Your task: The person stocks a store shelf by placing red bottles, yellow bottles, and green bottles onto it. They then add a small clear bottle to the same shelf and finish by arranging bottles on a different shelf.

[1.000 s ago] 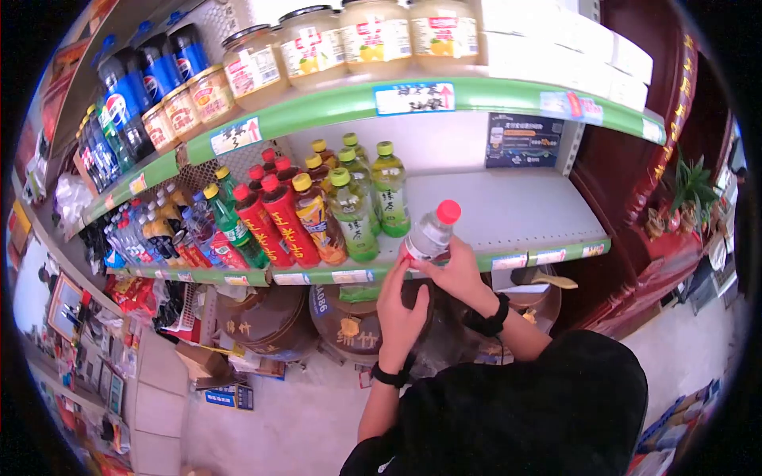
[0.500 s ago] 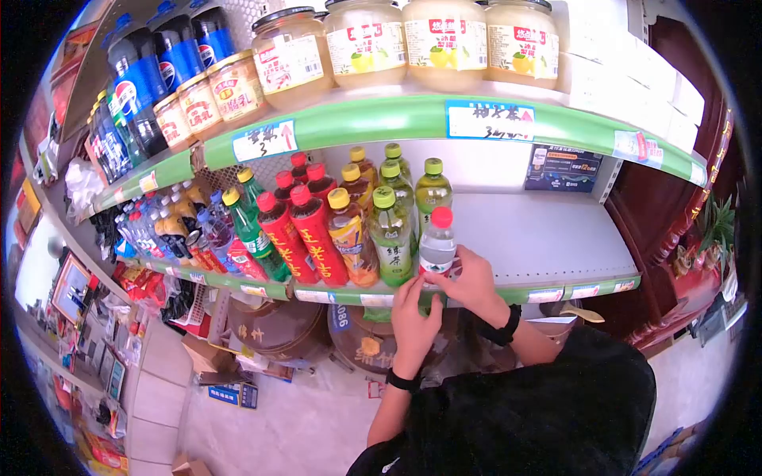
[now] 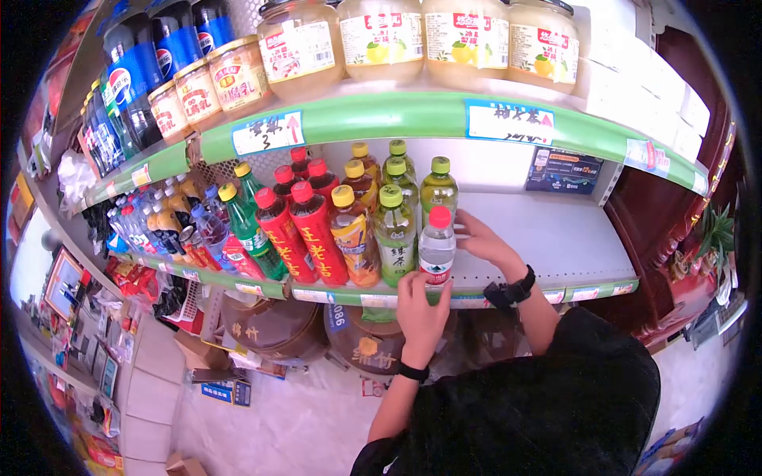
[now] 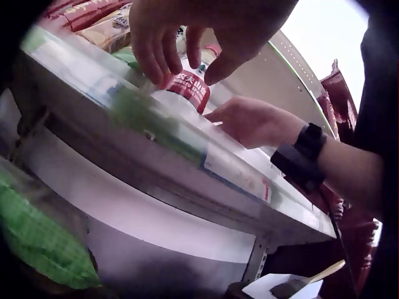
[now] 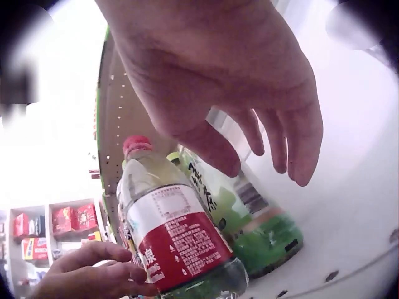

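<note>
A clear water bottle (image 3: 437,244) with a red cap and red-and-white label stands upright at the middle shelf's front edge. My left hand (image 3: 422,313) is at its lower front, fingers and thumb spread, fingertips right at the label (image 4: 189,89). To the bottle's right, my right hand (image 3: 488,242) has loose fingers and holds nothing; in the right wrist view it hangs over the bottles, apart from the water bottle (image 5: 177,230). A green tea bottle (image 3: 394,242) stands close on the left, another green tea bottle (image 5: 268,230) behind.
Red drink bottles (image 3: 313,238), an orange drink bottle (image 3: 355,242) and green soda bottles (image 3: 252,230) line the shelf leftward. Jars (image 3: 381,36) fill the upper shelf, whose green edge (image 3: 381,117) overhangs. Brown jars (image 3: 274,325) stand below. A dark card (image 3: 562,170) is at the back.
The water bottle has come down from in front of the shelf to stand beside the green tea. My right hand has left the bottle and moved right and up; my left hand stays at its base.
</note>
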{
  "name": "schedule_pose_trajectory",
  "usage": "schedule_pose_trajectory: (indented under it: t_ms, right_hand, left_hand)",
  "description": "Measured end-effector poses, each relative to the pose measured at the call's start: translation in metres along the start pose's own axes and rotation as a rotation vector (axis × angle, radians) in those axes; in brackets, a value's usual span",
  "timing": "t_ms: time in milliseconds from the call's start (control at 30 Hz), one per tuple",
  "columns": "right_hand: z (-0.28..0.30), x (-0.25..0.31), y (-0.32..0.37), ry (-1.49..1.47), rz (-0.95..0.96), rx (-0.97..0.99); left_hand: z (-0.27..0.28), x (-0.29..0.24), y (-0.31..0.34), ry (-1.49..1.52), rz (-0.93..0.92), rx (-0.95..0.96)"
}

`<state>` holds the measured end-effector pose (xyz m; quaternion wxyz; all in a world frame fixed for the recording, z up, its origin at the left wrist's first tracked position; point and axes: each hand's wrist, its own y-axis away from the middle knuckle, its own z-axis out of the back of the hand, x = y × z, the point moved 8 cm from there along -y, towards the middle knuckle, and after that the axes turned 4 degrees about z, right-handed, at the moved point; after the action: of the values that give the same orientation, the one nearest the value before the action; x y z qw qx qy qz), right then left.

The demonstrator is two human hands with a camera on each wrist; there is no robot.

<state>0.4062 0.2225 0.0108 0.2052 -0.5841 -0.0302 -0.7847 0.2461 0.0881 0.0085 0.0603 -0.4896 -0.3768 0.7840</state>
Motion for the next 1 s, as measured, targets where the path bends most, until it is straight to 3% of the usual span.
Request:
schedule_pose_trajectory:
  t_ms: [33,167,267,567,733,900,1000]
  right_hand:
    - [-0.010,-0.001,-0.006,-0.091,-0.029,0.073]
    - [-0.016,-0.005,-0.014,0.010,0.170,0.097]
    - [-0.014,-0.010,-0.011,0.025,0.186,0.113]
    - [-0.015,-0.014,-0.008,0.074,0.170,0.106]
    - [-0.017,-0.016,-0.001,-0.112,0.099,0.058]
    - [0.004,-0.009,0.035,0.015,0.143,-0.122]
    - [0.020,-0.009,0.060,0.060,0.244,-0.163]
  left_hand:
    - [-0.003,0.001,0.001,-0.038,0.008,-0.001]
    - [-0.010,0.010,0.000,-0.138,0.010,-0.037]
    - [-0.012,0.011,0.004,-0.148,-0.008,-0.045]
    - [-0.001,0.000,0.009,-0.182,-0.058,-0.097]
    - [0.023,-0.014,0.018,-0.148,-0.106,-0.098]
    - [0.070,-0.018,0.054,-0.164,-0.024,-0.101]
    - [0.105,-0.010,0.090,-0.101,0.245,0.058]
